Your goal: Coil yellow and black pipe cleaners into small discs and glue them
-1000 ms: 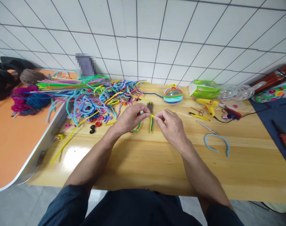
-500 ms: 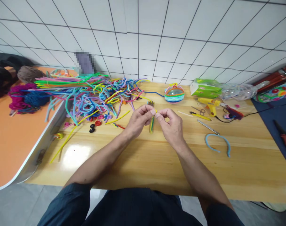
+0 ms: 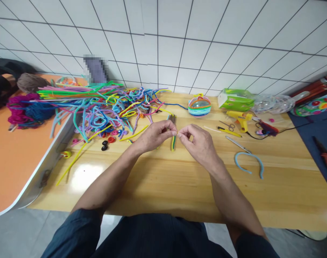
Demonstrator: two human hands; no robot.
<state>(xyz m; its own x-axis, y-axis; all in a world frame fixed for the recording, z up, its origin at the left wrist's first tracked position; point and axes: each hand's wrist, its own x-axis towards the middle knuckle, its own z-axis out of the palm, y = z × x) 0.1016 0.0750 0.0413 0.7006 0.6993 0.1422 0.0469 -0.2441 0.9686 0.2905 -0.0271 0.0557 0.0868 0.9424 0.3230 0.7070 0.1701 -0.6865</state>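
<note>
My left hand (image 3: 158, 135) and my right hand (image 3: 197, 142) meet fingertip to fingertip over the middle of the wooden table (image 3: 166, 186). Each pinches, thumb against forefinger. A tiny bit of yellow shows between the two pinches, mostly covered by the fingers. Just under the hands lie pliers (image 3: 173, 144) with green and yellow handles, partly hidden by my left hand. Behind them stands a round ornament (image 3: 199, 106) wrapped in coloured stripes, with a yellow loop on top.
Tangled pipe cleaners (image 3: 104, 111) cover the back left, near black buttons (image 3: 104, 145). On the right lie a yellow glue gun (image 3: 240, 117), a cutter (image 3: 229, 132), a silver pen-like tool (image 3: 237, 144) and a blue curved pipe cleaner (image 3: 249, 154). A green pack (image 3: 235, 100) stands behind.
Both hands have come slightly nearer to me, with their fingertips still together. The yellow bit between them shows less, and my left hand now covers the small red piece beside it.
</note>
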